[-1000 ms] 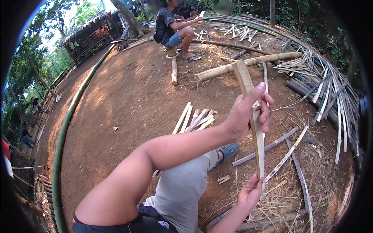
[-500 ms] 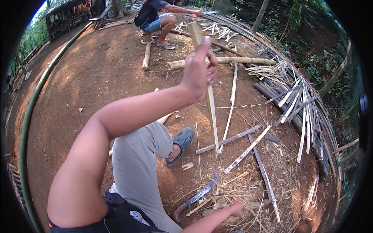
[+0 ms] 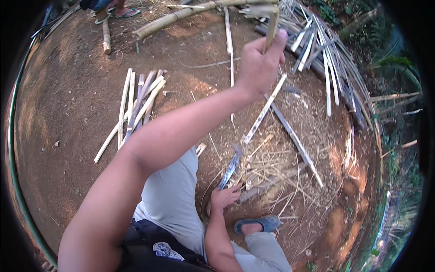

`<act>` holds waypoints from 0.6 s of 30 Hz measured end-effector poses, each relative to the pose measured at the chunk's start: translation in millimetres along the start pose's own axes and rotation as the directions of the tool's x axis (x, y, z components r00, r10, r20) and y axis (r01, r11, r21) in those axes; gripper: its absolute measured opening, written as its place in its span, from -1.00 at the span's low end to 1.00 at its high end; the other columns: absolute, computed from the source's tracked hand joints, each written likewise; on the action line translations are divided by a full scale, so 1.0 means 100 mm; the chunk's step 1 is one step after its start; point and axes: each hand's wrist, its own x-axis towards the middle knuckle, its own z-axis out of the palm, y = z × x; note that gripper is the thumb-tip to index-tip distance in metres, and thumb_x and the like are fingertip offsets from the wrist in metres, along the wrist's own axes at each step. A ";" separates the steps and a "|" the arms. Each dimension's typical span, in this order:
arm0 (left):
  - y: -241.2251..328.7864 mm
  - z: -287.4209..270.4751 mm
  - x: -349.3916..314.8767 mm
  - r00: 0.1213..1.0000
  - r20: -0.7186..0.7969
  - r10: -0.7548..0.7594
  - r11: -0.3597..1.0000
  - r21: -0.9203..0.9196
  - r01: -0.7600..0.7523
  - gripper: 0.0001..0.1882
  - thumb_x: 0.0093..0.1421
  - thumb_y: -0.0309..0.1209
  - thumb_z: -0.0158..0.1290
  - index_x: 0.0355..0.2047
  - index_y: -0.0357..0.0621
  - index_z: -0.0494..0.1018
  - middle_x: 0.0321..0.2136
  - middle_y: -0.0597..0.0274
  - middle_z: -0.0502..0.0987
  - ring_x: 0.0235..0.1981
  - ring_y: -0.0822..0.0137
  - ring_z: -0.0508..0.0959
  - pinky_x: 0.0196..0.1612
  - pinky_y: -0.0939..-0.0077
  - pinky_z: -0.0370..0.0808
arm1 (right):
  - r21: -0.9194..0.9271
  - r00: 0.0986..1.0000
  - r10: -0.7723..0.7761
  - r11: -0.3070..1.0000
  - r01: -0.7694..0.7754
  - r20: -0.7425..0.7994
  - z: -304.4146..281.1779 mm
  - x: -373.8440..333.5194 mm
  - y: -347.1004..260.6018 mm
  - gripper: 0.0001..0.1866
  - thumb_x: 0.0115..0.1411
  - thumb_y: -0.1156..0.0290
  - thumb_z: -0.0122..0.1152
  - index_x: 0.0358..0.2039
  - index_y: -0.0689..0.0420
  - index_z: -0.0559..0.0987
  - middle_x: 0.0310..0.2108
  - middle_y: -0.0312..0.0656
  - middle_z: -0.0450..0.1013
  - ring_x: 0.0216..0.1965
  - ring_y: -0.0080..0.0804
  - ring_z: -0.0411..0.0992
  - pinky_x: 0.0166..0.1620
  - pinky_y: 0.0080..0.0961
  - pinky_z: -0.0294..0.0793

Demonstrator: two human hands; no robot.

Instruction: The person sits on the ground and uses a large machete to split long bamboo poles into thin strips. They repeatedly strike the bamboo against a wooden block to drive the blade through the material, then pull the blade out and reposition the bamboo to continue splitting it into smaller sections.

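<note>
Raised at the upper centre, my left hand (image 3: 263, 68) is closed around a split bamboo strip (image 3: 273, 31), whose upper end is blurred. Low at the centre, my right hand (image 3: 225, 196) closes over the handle of a machete (image 3: 231, 167). The handle is mostly hidden under the hand. The blade lies tilted on the ground among bamboo shavings (image 3: 267, 174), beside a short log (image 3: 263, 188). Two more bamboo strips lie just beyond, a pale one (image 3: 265, 109) and a darker one (image 3: 297, 140).
A bundle of split bamboo sticks (image 3: 138, 99) lies on the ground to the left. A thick bamboo pole (image 3: 181, 18) crosses the top. More strips are piled (image 3: 324, 54) at the upper right. A long green pole (image 3: 16, 181) runs down the left side. Another person's foot (image 3: 124, 12) shows at top left.
My view has tilted down and to the right. My right hand has moved left from above the shavings onto the machete handle. My left hand still holds the bamboo strip up, now tilted away.
</note>
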 end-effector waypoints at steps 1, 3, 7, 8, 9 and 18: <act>0.05 -0.17 -0.06 0.999 -0.028 -0.032 0.999 0.011 0.032 -0.35 0.35 0.11 -0.07 -0.74 -0.10 0.33 -0.78 0.45 0.26 -0.73 0.61 0.21 -0.67 0.55 0.12 | 0.016 0.992 -0.120 0.993 0.121 -0.046 -0.05 -0.05 -0.08 -0.05 -0.02 0.48 0.31 0.34 0.31 0.02 0.16 0.22 0.12 0.18 0.17 0.16 0.23 -0.06 0.16; -0.02 -0.02 -0.11 1.000 0.022 0.008 1.000 -0.015 -0.007 -0.35 0.36 0.10 -0.08 -0.74 -0.11 0.33 -0.78 0.45 0.27 -0.73 0.60 0.24 -0.66 0.55 0.15 | 0.138 0.941 -0.337 0.931 0.338 -0.027 -0.09 0.04 -0.11 -0.21 0.01 0.47 0.28 0.26 0.28 0.19 0.09 0.18 0.22 0.13 0.13 0.24 0.18 -0.09 0.24; -0.06 0.04 -0.16 0.998 0.064 -0.027 0.998 -0.049 0.030 -0.36 0.36 0.10 -0.09 -0.72 -0.10 0.33 -0.76 0.44 0.27 -0.70 0.59 0.24 -0.62 0.57 0.15 | 0.129 0.947 -0.194 0.978 0.165 0.258 0.14 0.08 0.12 -0.37 0.04 0.34 0.35 0.09 0.26 0.33 -0.04 0.15 0.34 0.04 0.13 0.34 0.14 -0.10 0.33; -0.06 0.02 -0.16 0.995 0.074 -0.060 0.996 -0.065 0.065 -0.37 0.36 0.10 -0.09 -0.71 -0.10 0.33 -0.75 0.44 0.26 -0.69 0.59 0.23 -0.61 0.58 0.14 | 0.060 0.962 -0.104 0.994 0.092 0.251 0.27 0.04 0.28 -0.37 0.04 0.31 0.37 0.07 0.25 0.33 -0.06 0.14 0.36 0.03 0.13 0.35 0.14 -0.08 0.34; -0.07 0.01 -0.16 0.992 0.087 -0.090 0.992 -0.080 0.098 -0.37 0.36 0.10 -0.09 -0.70 -0.10 0.33 -0.75 0.44 0.26 -0.68 0.59 0.22 -0.60 0.59 0.14 | -0.029 0.953 -0.051 0.998 0.063 0.297 0.35 0.03 0.51 -0.36 0.04 0.19 0.40 0.05 0.23 0.35 -0.05 0.16 0.41 0.04 0.16 0.36 0.15 -0.09 0.35; -0.04 -0.07 -0.05 0.955 0.035 -0.293 0.952 -0.082 0.295 -0.41 0.37 0.11 -0.13 -0.63 -0.08 0.32 -0.71 0.46 0.18 -0.64 0.58 0.16 -0.54 0.62 0.07 | -0.084 0.855 0.020 0.996 0.028 0.519 0.53 0.06 0.45 -0.39 0.00 0.17 0.41 -0.09 0.34 0.39 -0.18 0.25 0.50 -0.05 0.18 0.48 0.05 -0.09 0.46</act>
